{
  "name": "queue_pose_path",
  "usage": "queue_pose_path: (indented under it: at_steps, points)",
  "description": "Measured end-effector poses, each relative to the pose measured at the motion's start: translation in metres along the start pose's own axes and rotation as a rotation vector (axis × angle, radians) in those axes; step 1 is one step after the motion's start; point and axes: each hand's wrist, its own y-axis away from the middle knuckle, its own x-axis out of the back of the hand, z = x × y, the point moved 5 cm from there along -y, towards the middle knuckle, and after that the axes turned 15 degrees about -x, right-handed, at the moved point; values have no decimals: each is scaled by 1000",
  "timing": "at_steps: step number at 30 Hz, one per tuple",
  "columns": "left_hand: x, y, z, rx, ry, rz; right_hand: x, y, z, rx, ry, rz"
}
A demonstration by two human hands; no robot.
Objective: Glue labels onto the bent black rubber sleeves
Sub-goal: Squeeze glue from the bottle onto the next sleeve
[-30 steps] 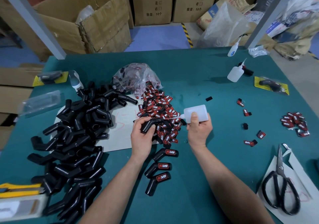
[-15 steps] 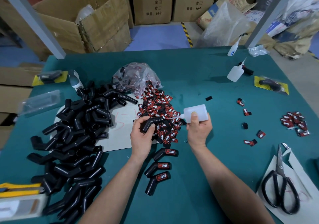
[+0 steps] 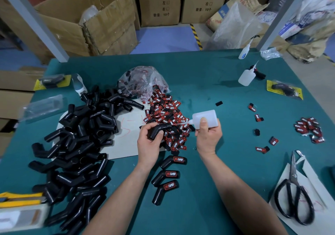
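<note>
Inspecting outward from the grip, I record the fingers point(image 3: 147, 127) of the left hand point(image 3: 147, 144) curled round the lower arm of one bent black rubber sleeve point(image 3: 158, 128), which is held above the label heap. The right hand point(image 3: 208, 135) grips a translucent glue bottle point(image 3: 205, 117), thumb pressed on its side and nozzle tip at the sleeve's upper arm. Beneath lies the pile of red-and-black labels point(image 3: 165, 114) on the green counter point(image 3: 208, 89). Three labelled sleeves point(image 3: 173, 160) lie nearer me. The unlabelled sleeve heap point(image 3: 79, 144) sits left and the scissors point(image 3: 293, 196) far right.
</note>
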Motion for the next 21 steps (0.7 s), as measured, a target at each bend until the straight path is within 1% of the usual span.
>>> queue_pose_path:
  at_steps: [7,13,21]
  points:
    - [-3,2,3,-39,-49,-53,-2,6,4,7,23,-35]
    - [-4,1,4,-35,-50,-50,-3,7,4,5,36,-37]
    - [-3,1,2,-6,-34,-34,-3,6,1,6,-10,-40]
